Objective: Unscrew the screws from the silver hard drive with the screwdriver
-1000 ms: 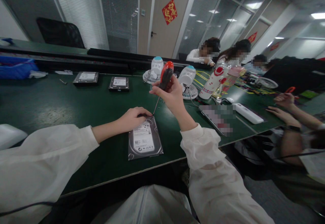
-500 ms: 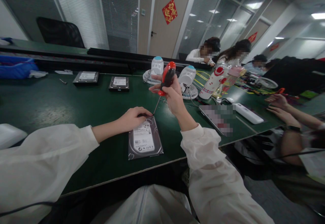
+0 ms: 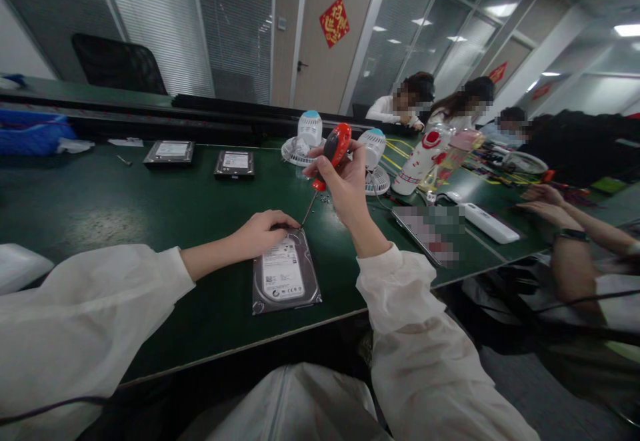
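Note:
A hard drive (image 3: 285, 274) with a white label lies flat on the green table in front of me. My left hand (image 3: 267, 231) is closed over its far left corner, thumb and fingers at the far edge, holding it. Above and to the right, my right hand (image 3: 345, 178) grips the red and black handle of a screwdriver (image 3: 336, 144). The screwdriver is tilted, its shaft running down to the drive's far edge beside my left fingertips. Whether the tip sits in a screw is too small to tell.
Several small screws (image 3: 325, 199) lie beyond the drive. Two more hard drives (image 3: 170, 152) (image 3: 235, 164) sit at the back left. Two small white fans (image 3: 310, 131) (image 3: 370, 151), a bottle (image 3: 417, 161) and a phone (image 3: 425, 234) stand or lie rightward. A co-worker's hands (image 3: 547, 204) are far right.
My right hand has turned and shifted its fingers round the screwdriver handle, which leans slightly more to the right. My left hand and the hard drive have stayed put.

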### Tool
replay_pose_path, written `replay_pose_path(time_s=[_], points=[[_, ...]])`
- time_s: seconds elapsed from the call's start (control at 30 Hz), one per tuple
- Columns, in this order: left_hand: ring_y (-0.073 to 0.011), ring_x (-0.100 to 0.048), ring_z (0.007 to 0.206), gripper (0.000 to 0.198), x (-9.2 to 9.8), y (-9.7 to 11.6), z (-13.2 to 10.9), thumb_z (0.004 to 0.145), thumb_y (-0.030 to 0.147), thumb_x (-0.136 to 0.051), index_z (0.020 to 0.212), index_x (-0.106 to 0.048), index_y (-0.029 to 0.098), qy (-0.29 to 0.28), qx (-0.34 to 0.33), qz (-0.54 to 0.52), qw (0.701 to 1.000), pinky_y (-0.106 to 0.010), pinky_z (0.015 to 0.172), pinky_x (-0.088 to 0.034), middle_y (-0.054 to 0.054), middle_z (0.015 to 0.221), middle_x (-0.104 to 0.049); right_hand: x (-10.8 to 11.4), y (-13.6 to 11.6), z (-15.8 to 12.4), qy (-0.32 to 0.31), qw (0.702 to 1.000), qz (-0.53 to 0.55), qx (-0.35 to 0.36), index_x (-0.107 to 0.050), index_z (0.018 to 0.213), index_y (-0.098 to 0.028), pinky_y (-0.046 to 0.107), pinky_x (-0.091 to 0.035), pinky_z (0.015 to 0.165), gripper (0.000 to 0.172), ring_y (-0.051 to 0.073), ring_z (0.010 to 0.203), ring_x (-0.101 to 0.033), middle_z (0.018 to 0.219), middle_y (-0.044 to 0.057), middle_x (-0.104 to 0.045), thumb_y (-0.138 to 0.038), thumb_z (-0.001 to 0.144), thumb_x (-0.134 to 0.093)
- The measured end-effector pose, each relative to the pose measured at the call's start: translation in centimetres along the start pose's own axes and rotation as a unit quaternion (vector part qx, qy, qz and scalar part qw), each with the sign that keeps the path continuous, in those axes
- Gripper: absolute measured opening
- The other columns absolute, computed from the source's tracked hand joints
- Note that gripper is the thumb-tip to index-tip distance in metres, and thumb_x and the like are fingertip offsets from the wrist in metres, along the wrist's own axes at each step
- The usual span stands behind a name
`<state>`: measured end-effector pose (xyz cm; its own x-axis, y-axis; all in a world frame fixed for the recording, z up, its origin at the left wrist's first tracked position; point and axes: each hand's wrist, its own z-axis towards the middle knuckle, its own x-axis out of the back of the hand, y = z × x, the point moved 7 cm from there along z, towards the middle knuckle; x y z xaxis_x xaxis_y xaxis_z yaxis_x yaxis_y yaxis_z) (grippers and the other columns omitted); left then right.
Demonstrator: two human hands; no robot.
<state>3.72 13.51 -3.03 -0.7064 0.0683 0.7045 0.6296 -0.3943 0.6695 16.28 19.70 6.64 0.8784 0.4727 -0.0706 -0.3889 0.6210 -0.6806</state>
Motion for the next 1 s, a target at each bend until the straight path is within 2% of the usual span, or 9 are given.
replay_pose_path(time_s=[0.13,0.3,0.47,0.63,0.83,0.9,1.0], points=[[-0.0224,-0.062,0.109,0.037,-0.02,-0.16,-0.07,0.084,0.02,-0.047,0.112,-0.072,0.019,-0.001,0.003,-0.003,1.0,-0.038,0.099,-0.048,-0.005,0.113,-0.071,-0.02,0.4,0.04,-0.003,0.999,0.041,-0.029,-0.037,0.109,-0.029,0.024,-0.062,0.065,0.048,0.008,0.069,-0.071,0.102,-0.004,-0.07,-0.044,0.08,-0.072],[-0.0228,-0.062,0.11,0.038,0.03,-0.07,-0.14,0.084,0.02,-0.047,0.113,-0.071,0.019,-0.003,0.007,-0.006,1.0,-0.039,0.1,-0.047,-0.005,0.114,-0.07,0.02,0.52,0.07,-0.011,0.995,0.086,-0.04,-0.046,0.11,-0.025,0.027,-0.062,0.065,0.038,0.011,0.077,-0.072,0.114,0.003,-0.07,-0.05,0.085,-0.061],[-0.023,-0.062,0.109,0.037,0.09,0.07,-0.15,0.085,0.021,-0.047,0.113,-0.071,0.019,-0.004,0.008,-0.007,1.0,-0.038,0.1,-0.048,-0.005,0.113,-0.071,-0.08,0.18,0.1,-0.007,0.997,0.068,-0.027,-0.043,0.105,-0.026,0.025,-0.061,0.067,0.034,0.009,0.076,-0.072,0.11,0.0,-0.07,-0.043,0.086,-0.065],[-0.0231,-0.063,0.109,0.038,0.04,-0.18,-0.13,0.085,0.022,-0.047,0.114,-0.071,0.02,-0.005,0.01,-0.011,1.0,-0.038,0.099,-0.049,-0.005,0.114,-0.07,0.02,-0.15,0.1,0.008,1.0,0.023,-0.007,-0.033,0.1,-0.028,0.024,-0.062,0.069,0.041,0.008,0.074,-0.073,0.106,-0.004,-0.069,-0.041,0.084,-0.068],[-0.0231,-0.063,0.11,0.037,0.02,-0.24,-0.11,0.085,0.022,-0.048,0.113,-0.072,0.021,-0.002,0.006,-0.012,1.0,-0.039,0.099,-0.049,-0.004,0.115,-0.07,0.07,0.53,0.13,-0.016,0.996,0.076,-0.037,-0.042,0.11,-0.027,0.025,-0.061,0.067,0.04,0.011,0.08,-0.074,0.117,0.002,-0.068,-0.053,0.086,-0.06],[-0.0227,-0.063,0.109,0.037,-0.01,-0.23,-0.09,0.085,0.022,-0.048,0.113,-0.072,0.02,-0.002,0.005,-0.012,1.0,-0.039,0.098,-0.05,-0.004,0.115,-0.071,0.06,0.54,0.15,-0.017,0.995,0.09,-0.043,-0.046,0.11,-0.025,0.026,-0.061,0.068,0.037,0.011,0.08,-0.073,0.115,0.003,-0.069,-0.053,0.088,-0.056],[-0.0225,-0.063,0.109,0.037,-0.02,-0.25,-0.03,0.084,0.02,-0.048,0.112,-0.072,0.019,0.003,0.003,-0.01,1.0,-0.039,0.1,-0.049,-0.005,0.113,-0.071,0.03,0.24,0.17,-0.005,0.997,0.069,-0.039,-0.045,0.106,-0.025,0.024,-0.06,0.066,0.036,0.009,0.076,-0.072,0.106,0.0,-0.071,-0.05,0.086,-0.061]])
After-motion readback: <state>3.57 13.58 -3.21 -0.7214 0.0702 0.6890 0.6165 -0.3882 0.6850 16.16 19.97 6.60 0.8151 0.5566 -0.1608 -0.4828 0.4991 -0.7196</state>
